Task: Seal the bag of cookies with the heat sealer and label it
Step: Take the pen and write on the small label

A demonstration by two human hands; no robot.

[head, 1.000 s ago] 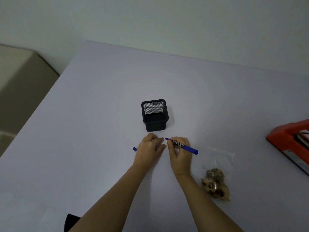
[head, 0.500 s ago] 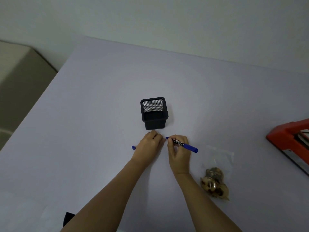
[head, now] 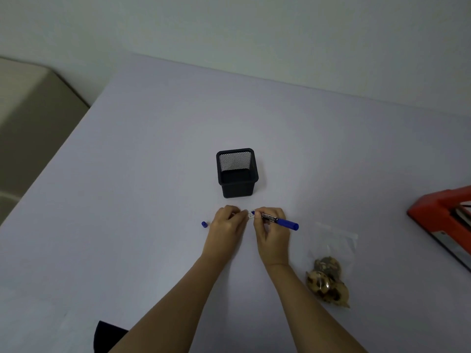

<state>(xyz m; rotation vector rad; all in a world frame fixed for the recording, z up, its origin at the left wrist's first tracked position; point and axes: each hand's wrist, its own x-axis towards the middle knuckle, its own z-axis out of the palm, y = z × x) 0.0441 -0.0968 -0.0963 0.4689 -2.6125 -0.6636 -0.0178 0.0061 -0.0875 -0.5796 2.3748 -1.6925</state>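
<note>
Blue and uncapped, the marker (head: 276, 220) is gripped in my right hand (head: 272, 230), its tip on a small white label (head: 250, 215) that my left hand (head: 225, 225) pinches at the edge with curled fingers, just in front of a black mesh pen holder (head: 237, 174) on the pale desk (head: 127, 200). Its blue cap (head: 204, 224) lies just left of my left hand. To the right of my right wrist, the clear bag of cookies (head: 328, 271) lies flat, cookies bunched at its near end, and the red heat sealer (head: 443, 220) sits well apart at the right edge.

Black mesh pen cup (head: 237, 174) upright on lavender table (head: 127, 200), beige cabinet (head: 30, 118) left
</note>
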